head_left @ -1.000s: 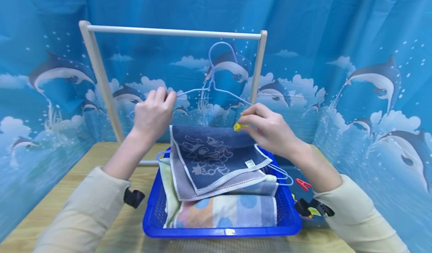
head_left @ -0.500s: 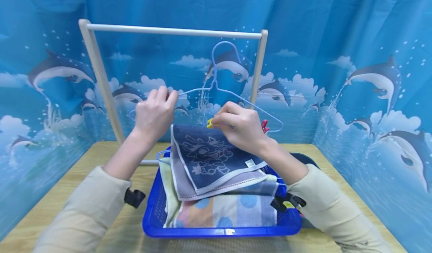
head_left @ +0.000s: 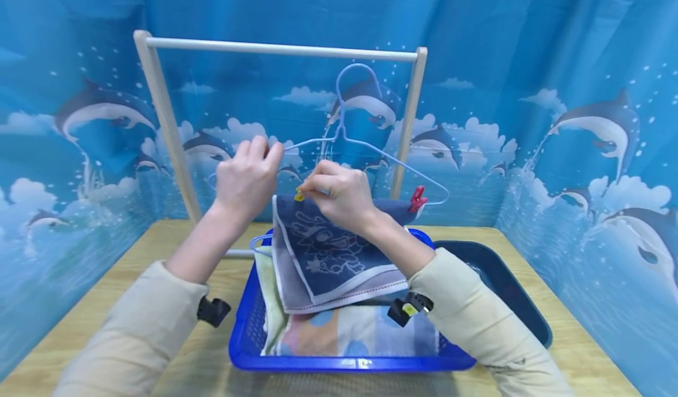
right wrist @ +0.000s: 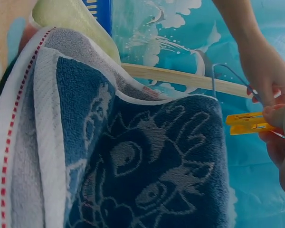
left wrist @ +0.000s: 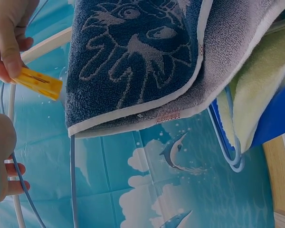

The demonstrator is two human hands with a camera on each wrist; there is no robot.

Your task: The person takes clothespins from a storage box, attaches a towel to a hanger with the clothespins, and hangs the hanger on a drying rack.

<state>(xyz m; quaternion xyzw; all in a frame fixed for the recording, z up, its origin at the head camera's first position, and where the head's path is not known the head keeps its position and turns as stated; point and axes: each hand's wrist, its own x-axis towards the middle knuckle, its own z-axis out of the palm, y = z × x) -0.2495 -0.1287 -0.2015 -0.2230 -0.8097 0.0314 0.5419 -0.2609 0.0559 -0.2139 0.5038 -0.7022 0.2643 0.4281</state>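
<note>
A dark blue towel [head_left: 339,256] with a pale cartoon figure hangs folded over the lower bar of a light blue wire hanger [head_left: 389,157]. My left hand [head_left: 248,176] grips the hanger's left shoulder. Between thumb and fingers, my right hand [head_left: 339,194] pinches a yellow clothespin [right wrist: 249,123], its tip right at the towel's top fold near the left corner. In the left wrist view the same yellow clothespin [left wrist: 38,83] points at that fold. A red clothespin [head_left: 417,199] is clipped on the towel's right end at the hanger bar.
Below the towel stands a blue plastic basket [head_left: 355,363] with folded towels, including a patterned towel [head_left: 365,329], and hangers. A rack with a white rail [head_left: 281,48] rises behind. To the right sits a dark bin [head_left: 508,285], partly behind my right forearm.
My right hand has moved left along the towel's top fold with the yellow clothespin, from the right end to near the left corner. The left hand keeps its hold on the hanger.
</note>
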